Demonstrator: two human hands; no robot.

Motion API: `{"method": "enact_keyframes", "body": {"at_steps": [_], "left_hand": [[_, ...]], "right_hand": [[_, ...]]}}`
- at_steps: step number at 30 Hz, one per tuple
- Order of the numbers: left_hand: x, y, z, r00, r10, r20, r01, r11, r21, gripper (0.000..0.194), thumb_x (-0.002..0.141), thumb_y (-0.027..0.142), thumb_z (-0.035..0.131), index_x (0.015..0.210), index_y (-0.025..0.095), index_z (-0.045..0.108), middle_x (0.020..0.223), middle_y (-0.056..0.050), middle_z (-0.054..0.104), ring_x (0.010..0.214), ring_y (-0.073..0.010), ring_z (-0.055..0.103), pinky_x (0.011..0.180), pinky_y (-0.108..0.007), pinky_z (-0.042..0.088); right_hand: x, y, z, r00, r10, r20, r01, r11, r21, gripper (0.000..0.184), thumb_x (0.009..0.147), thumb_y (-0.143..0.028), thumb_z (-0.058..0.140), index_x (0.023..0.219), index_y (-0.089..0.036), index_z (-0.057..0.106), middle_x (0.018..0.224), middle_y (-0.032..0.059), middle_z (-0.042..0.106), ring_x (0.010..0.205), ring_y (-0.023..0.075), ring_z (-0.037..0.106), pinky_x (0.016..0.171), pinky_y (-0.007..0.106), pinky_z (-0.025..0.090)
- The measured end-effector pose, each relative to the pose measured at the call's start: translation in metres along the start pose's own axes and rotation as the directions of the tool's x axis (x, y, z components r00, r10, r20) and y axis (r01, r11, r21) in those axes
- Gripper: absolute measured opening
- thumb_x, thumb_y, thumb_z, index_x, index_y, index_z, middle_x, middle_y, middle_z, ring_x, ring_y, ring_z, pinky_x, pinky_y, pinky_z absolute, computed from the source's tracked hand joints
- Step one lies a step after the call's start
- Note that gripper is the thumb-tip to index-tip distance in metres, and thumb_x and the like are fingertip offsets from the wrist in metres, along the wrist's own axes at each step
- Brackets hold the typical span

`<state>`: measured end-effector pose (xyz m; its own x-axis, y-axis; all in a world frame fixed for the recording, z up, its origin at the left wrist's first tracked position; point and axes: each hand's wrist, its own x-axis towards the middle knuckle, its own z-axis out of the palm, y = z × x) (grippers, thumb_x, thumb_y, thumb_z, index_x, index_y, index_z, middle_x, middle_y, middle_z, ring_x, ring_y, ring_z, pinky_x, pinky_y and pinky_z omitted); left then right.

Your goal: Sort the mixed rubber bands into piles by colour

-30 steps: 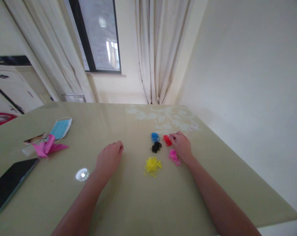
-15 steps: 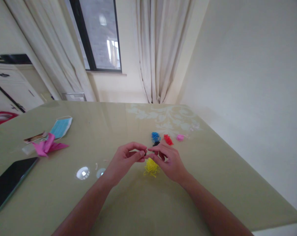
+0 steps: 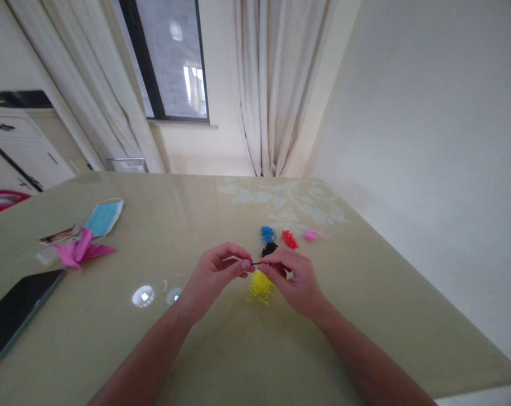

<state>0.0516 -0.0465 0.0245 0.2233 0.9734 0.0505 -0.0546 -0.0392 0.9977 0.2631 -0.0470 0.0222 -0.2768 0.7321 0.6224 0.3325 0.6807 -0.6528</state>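
A thin black rubber band (image 3: 256, 263) is stretched in a short line between my two hands. My left hand (image 3: 216, 276) pinches one end between thumb and fingers, and my right hand (image 3: 294, 276) pinches the other. Just below the fingertips lies a loose pile of yellow rubber bands (image 3: 261, 287). Beyond my right fingers sits a black pile of bands (image 3: 269, 248), partly covered by that hand. Farther back are a blue pile (image 3: 268, 234), a red pile (image 3: 289, 239) and a small pink clump (image 3: 310, 235).
On the left of the glossy table (image 3: 188, 214) are a phone (image 3: 21, 313), a pink folded-paper shape (image 3: 82, 251), a blue face mask (image 3: 105, 218) and a brownish strip (image 3: 58, 235). A wall (image 3: 428, 141) runs along the right side.
My right thumb and fingers have closed on the black rubber band, which now shows as a taut line between the hands. My left hand keeps its pinch.
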Motion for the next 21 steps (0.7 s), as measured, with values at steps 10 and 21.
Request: {"method": "enact_keyframes", "body": {"at_steps": [10,21], "left_hand": [[0.007,-0.023,-0.085,0.995,-0.044,-0.09,0.098,0.237,0.967,0.025,0.09,0.026,0.063,0.112,0.022,0.076,0.111,-0.012,0.072,0.102,-0.0293,0.069,0.097,-0.042,0.048],[0.014,-0.023,-0.083,0.988,-0.131,-0.079,0.119,0.337,0.934,0.011,0.091,0.024,0.059,0.089,0.02,0.068,0.092,-0.007,0.074,0.085,-0.0227,0.067,0.073,-0.03,0.042]], "right_hand": [[0.013,0.045,-0.015,0.97,0.223,-0.095,-0.234,0.963,-0.131,0.031,0.098,-0.043,0.065,0.08,-0.019,0.074,0.07,0.0018,0.066,0.06,0.015,0.053,0.058,0.028,0.039],[0.011,0.073,-0.015,0.962,0.271,0.033,-0.223,0.847,-0.482,0.03,0.1,-0.041,0.062,0.084,-0.02,0.076,0.08,0.0055,0.074,0.069,0.0191,0.061,0.067,0.031,0.042]]}}
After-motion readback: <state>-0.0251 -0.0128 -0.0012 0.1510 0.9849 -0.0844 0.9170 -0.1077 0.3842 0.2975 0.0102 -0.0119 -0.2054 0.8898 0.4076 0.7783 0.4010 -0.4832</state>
